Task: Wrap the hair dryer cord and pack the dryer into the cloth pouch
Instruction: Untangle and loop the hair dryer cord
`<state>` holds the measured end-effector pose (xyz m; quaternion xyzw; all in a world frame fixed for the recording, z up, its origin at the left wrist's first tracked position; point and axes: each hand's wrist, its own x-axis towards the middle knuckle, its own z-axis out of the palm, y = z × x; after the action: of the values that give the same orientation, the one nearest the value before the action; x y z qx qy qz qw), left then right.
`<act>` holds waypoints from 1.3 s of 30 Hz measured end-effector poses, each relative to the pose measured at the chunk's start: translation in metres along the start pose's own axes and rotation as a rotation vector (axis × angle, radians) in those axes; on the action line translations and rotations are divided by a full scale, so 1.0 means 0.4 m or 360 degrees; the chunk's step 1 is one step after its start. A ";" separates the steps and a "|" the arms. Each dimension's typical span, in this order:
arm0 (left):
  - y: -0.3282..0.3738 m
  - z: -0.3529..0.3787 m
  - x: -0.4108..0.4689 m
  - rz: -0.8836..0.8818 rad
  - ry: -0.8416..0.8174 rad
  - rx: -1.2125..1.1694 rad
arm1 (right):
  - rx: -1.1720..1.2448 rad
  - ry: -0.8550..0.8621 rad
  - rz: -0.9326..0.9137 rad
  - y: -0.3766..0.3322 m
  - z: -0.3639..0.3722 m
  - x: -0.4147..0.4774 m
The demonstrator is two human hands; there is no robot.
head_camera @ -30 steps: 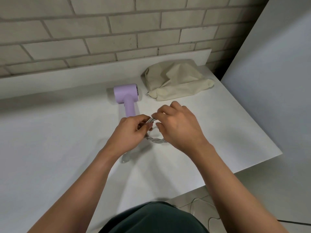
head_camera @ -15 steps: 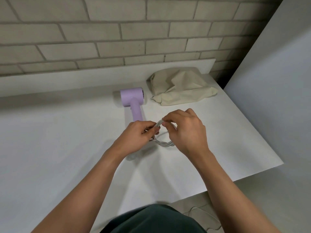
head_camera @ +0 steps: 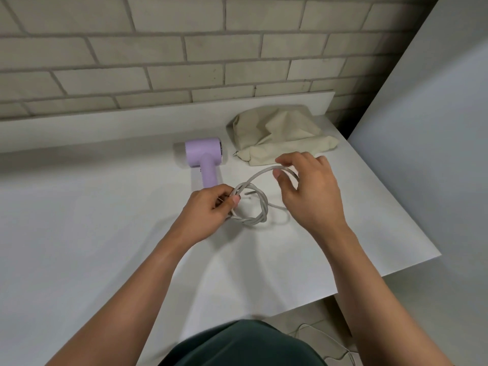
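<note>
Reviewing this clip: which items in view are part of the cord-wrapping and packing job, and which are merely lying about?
In the job: cord, its coil in the left hand grip, a loop pinched by the right hand; hair dryer; cloth pouch.
Lying about: thin cable on the floor; table; brick wall.

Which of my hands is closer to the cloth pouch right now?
Right. The right hand pinches the cord just in front of the pouch; the left hand grips the coiled cord farther off, by the handle of the hair dryer.
</note>
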<state>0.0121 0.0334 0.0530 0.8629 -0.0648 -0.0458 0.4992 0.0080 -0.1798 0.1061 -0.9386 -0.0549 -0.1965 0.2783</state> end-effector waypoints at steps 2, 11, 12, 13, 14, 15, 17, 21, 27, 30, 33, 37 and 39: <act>0.002 0.000 0.003 0.0008 -0.0024 0.0047 | -0.0217 -0.0025 -0.0306 0.000 0.000 0.001; 0.019 -0.002 0.006 0.0028 -0.0073 0.0067 | -0.0436 -0.0215 -0.0605 -0.005 0.058 0.003; 0.017 -0.001 0.008 0.0027 -0.0092 0.0078 | -0.0392 -0.0212 -0.0570 -0.005 0.056 0.002; 0.015 -0.001 0.009 0.0026 -0.0113 0.0093 | -0.0345 -0.0218 -0.0529 -0.008 0.052 0.001; 0.012 0.001 0.011 0.0025 -0.0131 0.0112 | -0.0303 -0.0233 -0.0483 -0.010 0.048 0.001; 0.009 0.003 0.012 0.0030 -0.0140 0.0136 | -0.0258 -0.0253 -0.0424 -0.011 0.042 0.002; 0.001 0.007 0.015 0.0038 -0.0108 0.0160 | -0.0135 -0.0275 -0.0274 -0.007 0.029 0.007; 0.000 0.009 0.020 -0.0032 0.0039 -0.0162 | 0.0181 -0.0200 -0.0095 0.005 0.017 0.011; 0.014 0.004 0.027 -0.0160 0.0019 -0.0451 | 0.0261 -0.0277 -0.0007 0.002 -0.005 0.018; 0.013 0.008 0.021 -0.0166 0.0029 -0.0427 | -0.0148 -0.0504 -0.0209 -0.012 -0.018 0.021; 0.012 0.016 0.010 -0.0138 -0.0014 -0.0379 | -0.0417 -0.0643 -0.0314 -0.021 -0.005 0.017; 0.004 0.014 0.000 -0.0188 -0.0103 -0.0611 | -0.0184 -0.0509 -0.0177 -0.011 -0.007 0.015; 0.006 0.009 -0.002 -0.0210 -0.0074 -0.0725 | -0.0036 -0.0438 -0.0100 -0.006 -0.012 0.010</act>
<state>0.0104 0.0291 0.0534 0.7290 -0.0076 -0.1118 0.6753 0.0095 -0.1805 0.1128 -0.9576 -0.1198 -0.0752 0.2511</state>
